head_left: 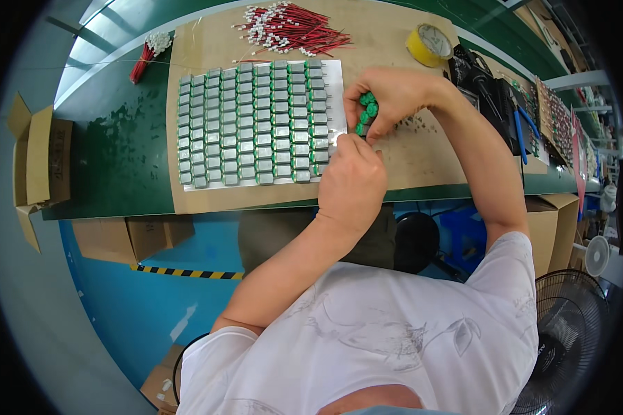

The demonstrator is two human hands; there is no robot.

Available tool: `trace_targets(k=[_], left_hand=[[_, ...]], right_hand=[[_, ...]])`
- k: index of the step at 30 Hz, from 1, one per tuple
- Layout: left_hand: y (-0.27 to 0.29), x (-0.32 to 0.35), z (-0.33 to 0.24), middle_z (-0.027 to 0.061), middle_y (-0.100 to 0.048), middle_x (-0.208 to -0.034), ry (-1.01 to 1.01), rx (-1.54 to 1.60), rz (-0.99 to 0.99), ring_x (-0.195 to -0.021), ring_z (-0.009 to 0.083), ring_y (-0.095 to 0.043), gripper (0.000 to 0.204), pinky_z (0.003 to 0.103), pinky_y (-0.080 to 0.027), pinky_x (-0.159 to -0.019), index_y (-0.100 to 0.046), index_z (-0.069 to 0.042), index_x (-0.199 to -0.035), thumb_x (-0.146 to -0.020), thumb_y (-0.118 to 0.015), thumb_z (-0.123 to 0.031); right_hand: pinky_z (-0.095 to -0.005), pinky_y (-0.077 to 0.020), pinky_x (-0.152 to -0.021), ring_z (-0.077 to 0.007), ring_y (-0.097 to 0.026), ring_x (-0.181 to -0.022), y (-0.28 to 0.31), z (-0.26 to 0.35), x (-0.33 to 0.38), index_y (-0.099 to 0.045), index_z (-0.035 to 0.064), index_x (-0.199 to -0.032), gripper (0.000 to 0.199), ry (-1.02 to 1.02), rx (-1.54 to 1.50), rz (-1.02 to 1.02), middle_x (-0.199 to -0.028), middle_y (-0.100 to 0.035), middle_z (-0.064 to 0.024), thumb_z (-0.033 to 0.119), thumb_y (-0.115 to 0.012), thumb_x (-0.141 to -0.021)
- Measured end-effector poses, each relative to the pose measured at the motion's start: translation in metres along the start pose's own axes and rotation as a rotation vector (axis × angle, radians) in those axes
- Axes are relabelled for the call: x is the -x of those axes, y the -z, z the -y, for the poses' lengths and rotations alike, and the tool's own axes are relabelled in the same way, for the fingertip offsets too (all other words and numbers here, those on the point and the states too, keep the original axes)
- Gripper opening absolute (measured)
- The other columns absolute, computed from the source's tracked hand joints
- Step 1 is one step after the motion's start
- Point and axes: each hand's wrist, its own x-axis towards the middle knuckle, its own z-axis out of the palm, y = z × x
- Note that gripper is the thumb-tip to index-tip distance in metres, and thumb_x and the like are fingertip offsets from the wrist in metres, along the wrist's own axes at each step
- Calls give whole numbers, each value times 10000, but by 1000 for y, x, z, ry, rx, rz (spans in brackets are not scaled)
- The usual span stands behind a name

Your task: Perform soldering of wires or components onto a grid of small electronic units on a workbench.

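Note:
Several small silver motors with green ends (246, 124) stand in tight rows on a white sheet (334, 86). My right hand (405, 97) is curled around a bunch of green-ended motors (369, 109), just beyond the sheet's right edge. Close below it, my left hand (353, 181) is closed in a pinch beside the right end of the rows. Its fingertips nearly meet those of the right hand, and whatever they grip is hidden.
Brown paper (422, 162) covers the green bench. Red wires with white connectors (294, 28) lie at the back, a bundled bunch (149, 57) to their left. Yellow tape (429, 45) and blue-handled pliers (522, 124) are at right. An open carton (41, 159) stands far left.

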Motion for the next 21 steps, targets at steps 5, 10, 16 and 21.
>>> trace_targets(k=[5, 10, 16, 21], left_hand=[[6, -10, 6, 170, -592, -933, -3, -75, -19, -740, 250, -721, 296, 299, -600, -611, -658, 117, -1015, -939, -738, -157], [5, -24, 13, 199, -610, -926, 43, -92, 2, -712, 254, -719, 277, 314, -609, -588, -672, 127, -981, -935, -727, -141], [6, -29, 16, 210, -628, -957, 93, -61, 46, -806, 277, -707, 341, 324, -619, -624, -674, 145, -1001, -901, -765, -168], [13, -16, 9, 237, -610, -1066, 62, 61, -67, -900, 381, -665, 509, 434, -573, -716, -666, 112, -1145, -868, -849, -275]], right_hand=[[-300, -596, -593, -153, -725, -662, 10, 1, -16, -768, -9, -1021, 357, 74, 104, -24, -833, -712, -46, 21, -925, -702], [-307, -560, -675, -130, -685, -770, 19, 4, -30, -783, 22, -1000, 385, -38, 107, -8, -855, -721, -18, 104, -970, -673], [-299, -611, -631, -152, -753, -739, 21, 7, -32, -731, -7, -1113, 481, -74, 83, -53, -871, -745, -65, 85, -961, -701], [-330, -658, -628, -221, -773, -672, 23, 10, -20, -684, -18, -1199, 525, -62, 2, -149, -926, -774, -142, 67, -931, -745]])
